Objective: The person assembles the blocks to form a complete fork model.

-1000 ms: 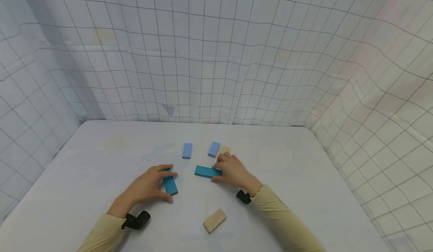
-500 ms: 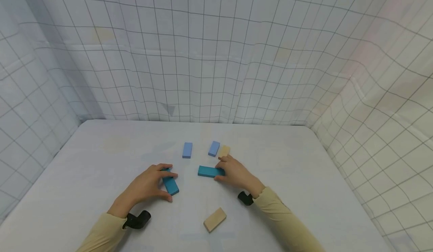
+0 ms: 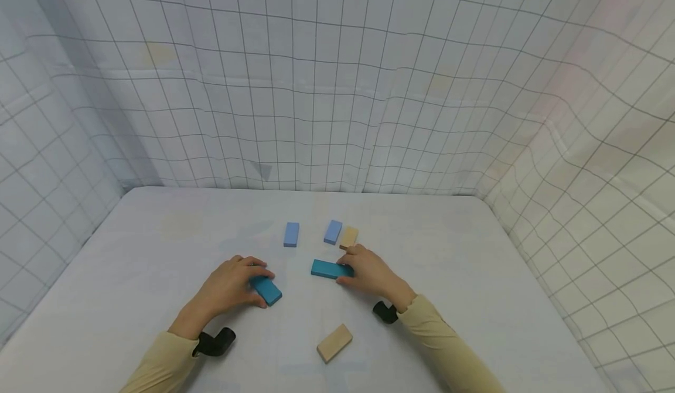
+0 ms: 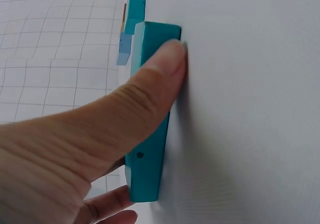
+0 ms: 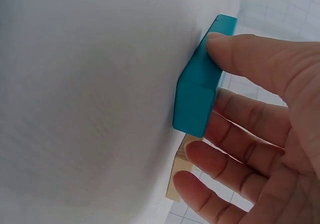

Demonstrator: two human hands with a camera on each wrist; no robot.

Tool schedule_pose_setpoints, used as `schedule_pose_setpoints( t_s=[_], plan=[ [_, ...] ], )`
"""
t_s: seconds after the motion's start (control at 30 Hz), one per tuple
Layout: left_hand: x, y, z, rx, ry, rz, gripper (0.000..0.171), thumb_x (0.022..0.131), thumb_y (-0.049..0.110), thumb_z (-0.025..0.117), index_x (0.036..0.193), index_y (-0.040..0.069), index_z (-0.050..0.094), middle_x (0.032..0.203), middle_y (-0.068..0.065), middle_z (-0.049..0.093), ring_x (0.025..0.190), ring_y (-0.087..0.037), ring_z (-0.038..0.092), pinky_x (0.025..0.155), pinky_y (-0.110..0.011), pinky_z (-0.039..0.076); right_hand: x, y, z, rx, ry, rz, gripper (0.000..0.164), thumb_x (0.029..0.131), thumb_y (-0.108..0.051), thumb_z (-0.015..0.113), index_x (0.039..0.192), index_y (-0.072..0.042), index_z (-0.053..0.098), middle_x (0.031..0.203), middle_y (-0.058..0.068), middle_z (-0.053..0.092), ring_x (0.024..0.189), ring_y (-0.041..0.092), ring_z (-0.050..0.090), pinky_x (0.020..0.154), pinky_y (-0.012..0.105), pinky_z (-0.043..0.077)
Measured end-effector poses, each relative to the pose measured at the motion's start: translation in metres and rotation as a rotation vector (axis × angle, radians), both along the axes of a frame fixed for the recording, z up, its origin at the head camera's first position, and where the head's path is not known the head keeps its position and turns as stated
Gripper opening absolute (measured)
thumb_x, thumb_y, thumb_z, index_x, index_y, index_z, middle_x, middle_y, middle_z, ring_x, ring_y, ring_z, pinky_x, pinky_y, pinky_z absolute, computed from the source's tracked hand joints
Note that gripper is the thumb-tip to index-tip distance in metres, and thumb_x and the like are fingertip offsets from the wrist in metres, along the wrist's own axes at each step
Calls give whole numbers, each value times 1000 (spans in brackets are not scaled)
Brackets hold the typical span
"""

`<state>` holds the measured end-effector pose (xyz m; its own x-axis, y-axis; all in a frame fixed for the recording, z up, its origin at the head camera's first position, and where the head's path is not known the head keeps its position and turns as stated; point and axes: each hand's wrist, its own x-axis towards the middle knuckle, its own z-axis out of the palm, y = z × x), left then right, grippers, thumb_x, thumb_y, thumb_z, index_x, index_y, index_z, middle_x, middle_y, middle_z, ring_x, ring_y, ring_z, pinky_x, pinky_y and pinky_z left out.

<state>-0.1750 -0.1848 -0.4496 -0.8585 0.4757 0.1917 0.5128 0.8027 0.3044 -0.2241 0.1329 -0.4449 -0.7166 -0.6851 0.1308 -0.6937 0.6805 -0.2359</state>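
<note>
Two teal rectangular blocks lie on the white table. My left hand (image 3: 229, 289) grips the left teal block (image 3: 268, 290), thumb on its near long side and fingers over its far part. In the left wrist view the thumb presses that block's side (image 4: 145, 179), which has a small dark dot. My right hand (image 3: 371, 271) holds the right teal block (image 3: 328, 269) by its right end, between thumb and forefinger. The other fingers are spread beside it in the right wrist view, near a wooden block (image 5: 175, 179). The two teal blocks are apart.
Beyond the hands lie two light blue blocks, one at left (image 3: 292, 235) and one at right (image 3: 333, 232), the latter beside a plain wooden block (image 3: 349, 238). Another wooden block (image 3: 334, 343) lies near the front. A grid-patterned curtain (image 3: 316, 88) rises behind the table (image 3: 448, 246).
The right teal block has slid slightly right with my right hand, uncovering the far wooden block. The left teal block has turned a little, and my left thumb has closed in on it.
</note>
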Motion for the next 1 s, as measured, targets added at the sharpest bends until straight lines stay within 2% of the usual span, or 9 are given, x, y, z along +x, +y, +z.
schedule_pose_setpoints(
  t_s=[0.23,0.57,0.67,0.8,1.0],
  plan=[
    [0,0,2,5,-17,11,43,64,31,87,102,17,73,102,-2,64,89,-25,56,76,-42,46,2,3,-3,10,6,-14,34,85,-33,72,108,-8,69,105,2,61,91,15,53,76,28,47],
    [5,5,7,-31,-27,34,35,65,33,86,92,15,72,94,2,62,87,-23,55,76,-43,45,4,7,-3,-23,17,-42,32,85,-33,73,105,-9,68,98,0,59,84,10,49,68,23,46],
    [6,8,9,-23,-46,35,35,65,32,87,89,14,70,88,4,60,83,-20,55,75,-41,46,4,7,-2,-45,23,-48,31,84,-33,73,103,-9,69,95,-1,58,82,10,48,67,23,45],
    [8,14,11,-2,-103,68,34,65,32,87,86,13,69,82,8,57,77,-13,53,70,-35,47,3,9,-3,-60,28,-53,30,83,-33,74,102,-9,69,92,-2,57,82,10,48,67,23,45],
    [7,28,8,63,-163,108,35,66,39,86,82,14,68,76,10,57,67,-7,50,60,-29,45,3,11,-4,-66,33,-72,31,83,-34,74,102,-9,69,92,-3,57,83,10,50,69,25,47]
  ],
)
